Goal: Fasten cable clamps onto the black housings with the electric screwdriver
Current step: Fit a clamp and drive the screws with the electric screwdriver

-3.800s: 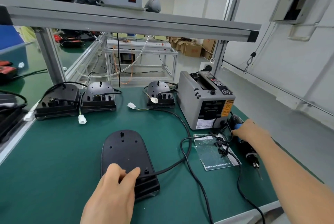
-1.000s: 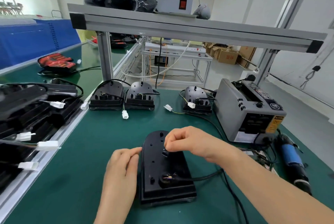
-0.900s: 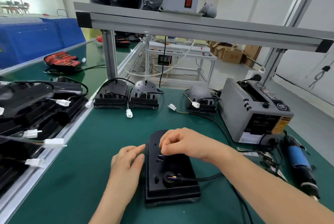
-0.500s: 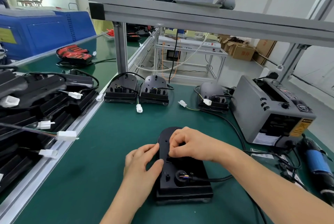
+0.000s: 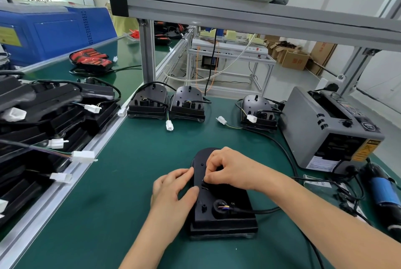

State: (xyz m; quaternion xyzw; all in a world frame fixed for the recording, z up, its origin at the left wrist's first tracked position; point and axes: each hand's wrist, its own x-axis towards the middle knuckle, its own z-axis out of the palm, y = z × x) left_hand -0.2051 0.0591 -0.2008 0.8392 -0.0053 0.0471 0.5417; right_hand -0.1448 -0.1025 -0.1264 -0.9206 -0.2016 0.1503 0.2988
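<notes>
Holding the black housing [image 5: 223, 210] flat on the green mat [image 5: 130, 182] by gripping its left edge with the left hand [image 5: 171, 190], thumb over the top and fingers curled at the side, probably for stopping any sliding. Pinching a small dark piece, seemingly the cable clamp [image 5: 204, 185], in the pressed-together fingertips of the right hand [image 5: 230, 171] and setting it on the housing's middle, just above the entry of the cable [image 5: 264, 210]. Leaving the electric screwdriver [image 5: 385, 192] lying untouched at far right, seating apparently needing both hands first
</notes>
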